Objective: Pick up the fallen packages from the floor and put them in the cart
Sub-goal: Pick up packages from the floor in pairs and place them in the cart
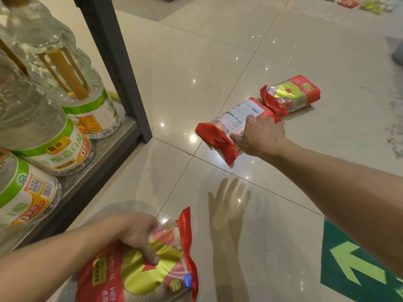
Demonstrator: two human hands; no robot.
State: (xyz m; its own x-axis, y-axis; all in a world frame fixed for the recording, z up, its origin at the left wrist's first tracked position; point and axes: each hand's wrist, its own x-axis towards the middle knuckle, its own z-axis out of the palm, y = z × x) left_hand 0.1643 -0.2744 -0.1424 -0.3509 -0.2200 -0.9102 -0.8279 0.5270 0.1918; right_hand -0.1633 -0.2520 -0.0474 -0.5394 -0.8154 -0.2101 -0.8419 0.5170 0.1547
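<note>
My left hand [137, 234] grips a red and gold package [150, 273] at the bottom of the view, held above the tiled floor. My right hand [259, 136] is stretched forward and closed on a second red package [226, 125], which shows its white label side and is lifted at an angle off the floor. A third red and gold package [292, 95] lies on the floor just beyond it, to the right. No cart is in view.
A dark metal shelf [122, 68] with large clear oil bottles [50, 136] stands on the left. A green floor arrow [357, 267] is at the lower right. More packets [357, 3] lie on the floor at the far top right.
</note>
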